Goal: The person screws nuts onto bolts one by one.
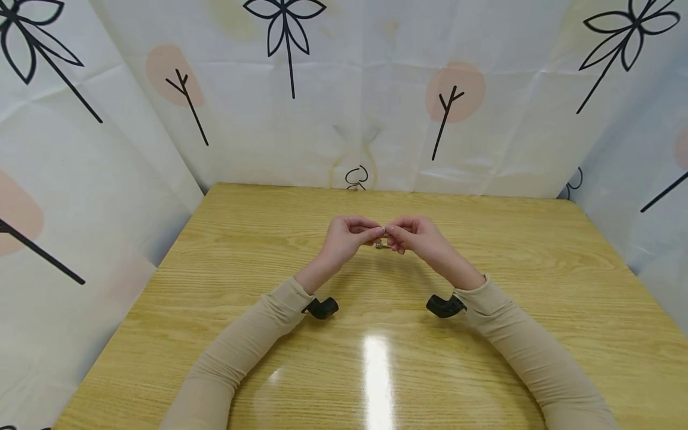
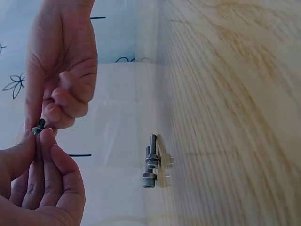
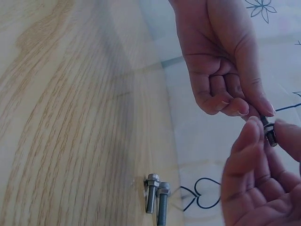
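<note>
Between the two hands is a small dark metal bolt (image 3: 273, 140) with a nut (image 3: 268, 126) on its thread. My left hand (image 1: 346, 237) pinches the bolt, covering its head end with thumb and fingers. From the other side my right hand (image 1: 421, 239) has its thumb and fingertips around the nut, threaded end toward the palm. Two more socket-head bolts, each with a nut near its head, lie side by side on the table below the hands; the left wrist view shows one bolt (image 2: 153, 153) partly overlapping the other bolt (image 2: 149, 180).
The wood-grain table (image 1: 258, 239) spreads under both forearms and reflects a bright light near its front. A white patterned cloth (image 1: 360, 119) hangs behind it and along both sides. Black curved wrist mounts (image 1: 322, 308) stick out from the beige sleeves (image 1: 252, 334).
</note>
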### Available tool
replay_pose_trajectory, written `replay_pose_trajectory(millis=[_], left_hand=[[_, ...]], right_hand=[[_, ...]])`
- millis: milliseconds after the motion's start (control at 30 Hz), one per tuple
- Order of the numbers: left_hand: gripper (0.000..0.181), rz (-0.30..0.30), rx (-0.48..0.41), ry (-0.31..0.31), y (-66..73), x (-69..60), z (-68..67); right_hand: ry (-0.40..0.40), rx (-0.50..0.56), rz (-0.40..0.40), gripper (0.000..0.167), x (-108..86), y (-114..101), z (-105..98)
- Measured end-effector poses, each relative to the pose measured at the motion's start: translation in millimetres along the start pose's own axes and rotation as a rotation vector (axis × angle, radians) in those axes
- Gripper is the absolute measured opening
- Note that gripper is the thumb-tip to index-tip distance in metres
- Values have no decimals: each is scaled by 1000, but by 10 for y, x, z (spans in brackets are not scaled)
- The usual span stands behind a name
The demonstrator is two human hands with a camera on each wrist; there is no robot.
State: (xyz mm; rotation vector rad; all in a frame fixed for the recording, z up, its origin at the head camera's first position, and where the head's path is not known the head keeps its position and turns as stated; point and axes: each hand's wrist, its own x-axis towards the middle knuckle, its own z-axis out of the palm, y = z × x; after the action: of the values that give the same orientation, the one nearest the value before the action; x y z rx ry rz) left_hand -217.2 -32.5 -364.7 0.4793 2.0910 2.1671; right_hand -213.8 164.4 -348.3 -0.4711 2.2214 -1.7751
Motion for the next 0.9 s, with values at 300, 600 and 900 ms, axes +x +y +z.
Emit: replay_pose_trajectory(millis=[300,600,900], left_hand=[[15,-5,-1,18,-8,-6,8],[15,-2,-4,4,-15,-10,3],[17,-20,-18,3,-31,-2,3]], right_hand=[[-30,99,9,34,-14,18,-11],[-23,-1,-9,35,-4,31,-11],[-1,41,-13,29,-7,22,-8]])
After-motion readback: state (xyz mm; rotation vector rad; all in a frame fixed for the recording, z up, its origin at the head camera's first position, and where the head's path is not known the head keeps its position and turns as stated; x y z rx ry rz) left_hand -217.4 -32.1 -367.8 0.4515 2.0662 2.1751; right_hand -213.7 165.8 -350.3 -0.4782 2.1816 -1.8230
